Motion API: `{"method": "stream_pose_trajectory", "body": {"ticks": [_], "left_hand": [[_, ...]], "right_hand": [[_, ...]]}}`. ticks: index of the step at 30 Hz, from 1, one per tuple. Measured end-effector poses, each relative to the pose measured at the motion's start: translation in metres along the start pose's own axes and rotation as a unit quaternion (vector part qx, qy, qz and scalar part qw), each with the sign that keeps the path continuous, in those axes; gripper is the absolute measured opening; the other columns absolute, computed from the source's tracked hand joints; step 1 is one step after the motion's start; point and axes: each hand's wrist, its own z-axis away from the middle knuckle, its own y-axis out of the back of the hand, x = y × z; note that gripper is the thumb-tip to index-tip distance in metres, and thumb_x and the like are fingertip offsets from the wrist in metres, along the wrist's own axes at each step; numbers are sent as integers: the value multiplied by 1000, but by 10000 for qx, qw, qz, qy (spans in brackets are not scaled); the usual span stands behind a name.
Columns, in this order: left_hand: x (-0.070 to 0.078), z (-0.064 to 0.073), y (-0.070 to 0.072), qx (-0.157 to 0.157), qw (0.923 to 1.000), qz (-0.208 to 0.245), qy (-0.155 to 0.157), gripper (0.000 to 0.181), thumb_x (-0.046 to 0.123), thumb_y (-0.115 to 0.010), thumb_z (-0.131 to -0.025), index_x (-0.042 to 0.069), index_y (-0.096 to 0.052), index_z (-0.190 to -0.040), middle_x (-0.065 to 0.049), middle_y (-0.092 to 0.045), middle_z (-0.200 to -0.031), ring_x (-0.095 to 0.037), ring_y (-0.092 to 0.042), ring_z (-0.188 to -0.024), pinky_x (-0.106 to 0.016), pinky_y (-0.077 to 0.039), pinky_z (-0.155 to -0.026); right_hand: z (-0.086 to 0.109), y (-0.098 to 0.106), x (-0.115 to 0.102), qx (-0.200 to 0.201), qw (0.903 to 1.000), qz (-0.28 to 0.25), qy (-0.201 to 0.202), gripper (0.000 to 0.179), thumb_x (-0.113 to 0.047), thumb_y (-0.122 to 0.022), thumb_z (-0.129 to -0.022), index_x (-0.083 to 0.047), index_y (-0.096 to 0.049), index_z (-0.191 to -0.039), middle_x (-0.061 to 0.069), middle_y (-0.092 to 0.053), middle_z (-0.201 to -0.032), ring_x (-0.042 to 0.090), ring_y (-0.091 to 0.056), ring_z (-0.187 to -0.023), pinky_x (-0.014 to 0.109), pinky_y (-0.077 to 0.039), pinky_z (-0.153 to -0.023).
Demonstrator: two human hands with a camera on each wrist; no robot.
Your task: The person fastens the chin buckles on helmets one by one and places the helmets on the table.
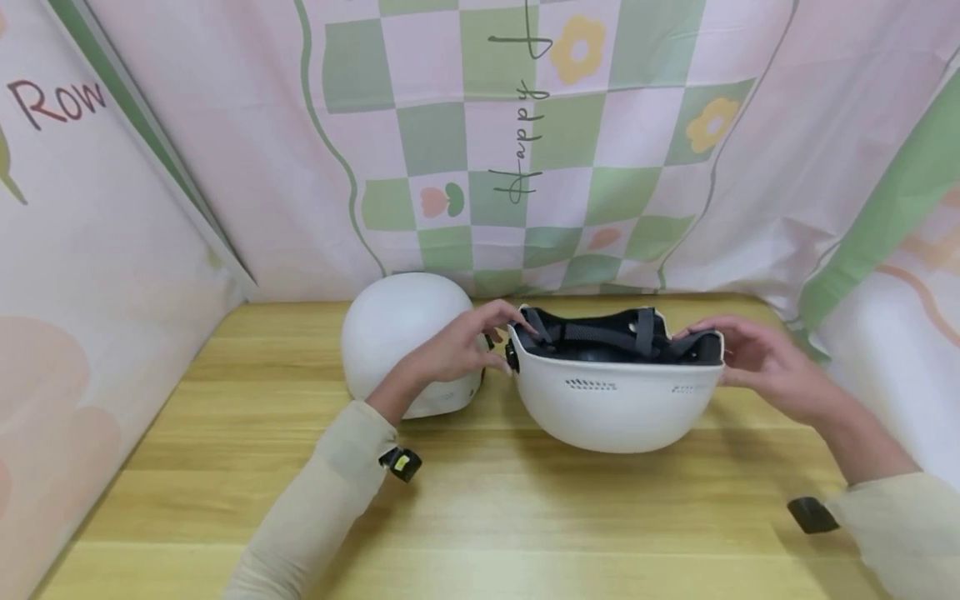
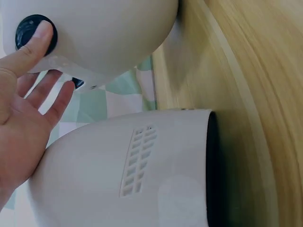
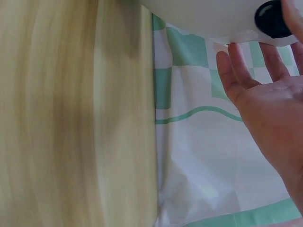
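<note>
A white helmet (image 1: 611, 412) is held upside down between both hands, its black padded lining (image 1: 592, 342) and dark straps (image 1: 645, 325) facing up. My left hand (image 1: 450, 350) grips its left rim. In the left wrist view the thumb presses a round black knob (image 2: 26, 27) on the shell while the other fingers reach under the rim. At the opposite end, my right hand (image 1: 783, 371) grips the rim, with its thumb at another round black knob (image 3: 269, 20). A second white helmet (image 1: 405, 333) sits dome up on the table, just behind my left hand; its slotted vents (image 2: 137, 161) show in the left wrist view.
The wooden table (image 1: 480, 525) runs back to a hanging checked curtain (image 1: 502, 142) with flowers and lettering. Printed cloth (image 1: 90, 250) also hangs along the left side, and a pale drape (image 1: 892, 317) along the right. Small black devices (image 1: 812, 515) sit at both cuffs.
</note>
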Motion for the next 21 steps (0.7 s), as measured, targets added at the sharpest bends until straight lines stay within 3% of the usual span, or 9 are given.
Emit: {"method": "stream_pose_trajectory", "body": {"ticks": [5,7,11,16,21], "left_hand": [[-1,2,-2,214,9964,816,112,56,-12,-78,-85,-9,-54,-136,-25,-61,-136,-39,-64,-115,-54,-55,-93],[-1,3,-3,330,9938,1051,119,54,-13,-75,-87,-11,-53,-137,-27,-61,-133,-42,-65,-113,-49,-58,-90],[1,4,-6,636,9901,1247,83,54,-13,-72,-89,-11,-52,-140,-28,-61,-131,-42,-66,-114,-37,-59,-86],[2,5,-12,1112,9817,1549,-43,58,-18,-68,-90,-10,-44,-142,-31,-59,-133,-35,-66,-110,-31,-57,-85],[3,6,-16,1306,9754,1765,-200,54,-19,-63,-92,-8,-40,-139,-34,-58,-132,-20,-67,-104,-31,-57,-86]], "right_hand": [[7,-2,-2,208,9994,145,-225,56,26,-51,-91,9,-48,-145,5,-66,-133,15,-66,-114,25,-56,-93],[8,-3,-3,337,9990,126,-271,53,18,-51,-96,6,-47,-148,2,-67,-133,13,-65,-115,23,-53,-96],[8,-5,0,455,9987,-231,-70,51,12,-52,-100,10,-43,-150,9,-65,-136,17,-65,-118,25,-53,-98],[6,-8,5,470,9955,-800,174,53,17,-44,-99,16,-34,-152,17,-55,-149,23,-59,-129,31,-52,-102],[5,-12,8,735,9886,-1288,267,48,10,-40,-106,8,-40,-154,12,-53,-153,20,-58,-133,30,-50,-105]]}}
